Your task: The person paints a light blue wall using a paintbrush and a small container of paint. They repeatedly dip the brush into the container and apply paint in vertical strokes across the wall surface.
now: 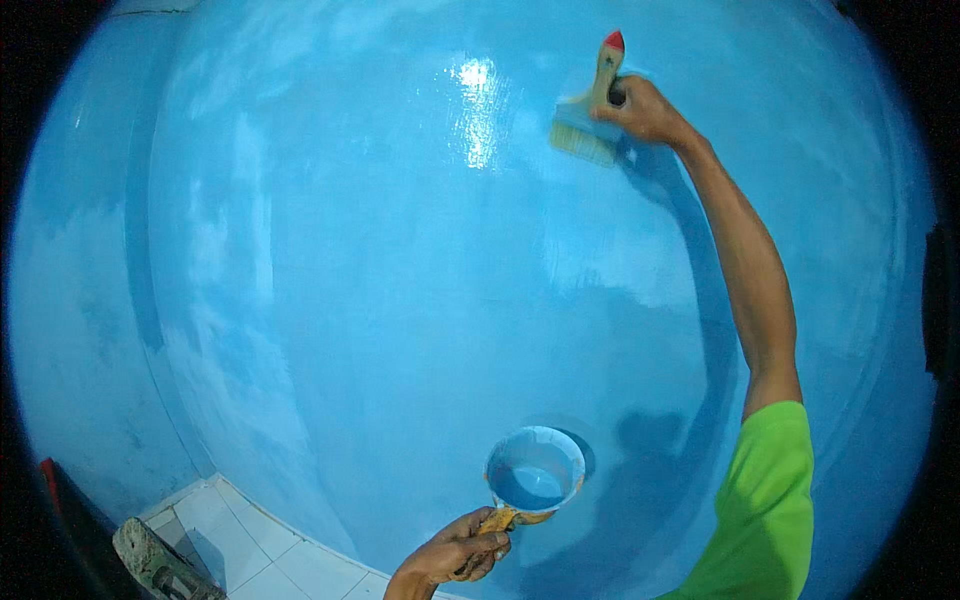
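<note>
My right hand (641, 109) grips a wide flat paintbrush (600, 82) by its wooden handle, near the upper right of the view. The handle's red tip points up, and the pale bristles lie at the blue wall (420, 285), slightly blurred. Low in the middle, my left hand (461, 551) is closed around the yellow, paint-smeared handle of a round dipper (534, 469). Blue paint (529, 487) lies inside the dipper, and its rim is coated pale blue. Wet paint shines on the wall left of the brush.
White floor tiles (259, 532) meet the wall at the lower left. A worn, paint-stained object (161, 562) stands there, its kind unclear, with a red edge (49, 480) of something dark beyond it. A wall corner (142, 225) runs down the left side.
</note>
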The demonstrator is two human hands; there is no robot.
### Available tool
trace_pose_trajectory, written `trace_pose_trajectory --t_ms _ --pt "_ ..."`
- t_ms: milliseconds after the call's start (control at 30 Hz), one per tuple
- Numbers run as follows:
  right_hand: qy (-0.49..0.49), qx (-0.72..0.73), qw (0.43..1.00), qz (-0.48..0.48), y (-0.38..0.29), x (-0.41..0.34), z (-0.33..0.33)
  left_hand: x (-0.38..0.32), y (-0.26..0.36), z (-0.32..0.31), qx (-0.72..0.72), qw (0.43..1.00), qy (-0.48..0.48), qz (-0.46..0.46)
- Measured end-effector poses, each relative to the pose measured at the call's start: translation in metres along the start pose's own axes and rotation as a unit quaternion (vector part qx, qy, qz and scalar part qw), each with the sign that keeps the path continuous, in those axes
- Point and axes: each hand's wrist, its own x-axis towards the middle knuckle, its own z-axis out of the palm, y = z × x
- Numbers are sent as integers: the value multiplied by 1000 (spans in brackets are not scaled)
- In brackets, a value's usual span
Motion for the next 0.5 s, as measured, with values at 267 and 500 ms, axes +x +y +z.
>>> trace_pose_trajectory --t_ms 267,500 --pt "161 -210 961 -77 18 70 0 12 -17 -2 11 1000 3 10" --pt "232 -387 852 -266 -23 34 64 12 -15 -1 12 999 31 15"
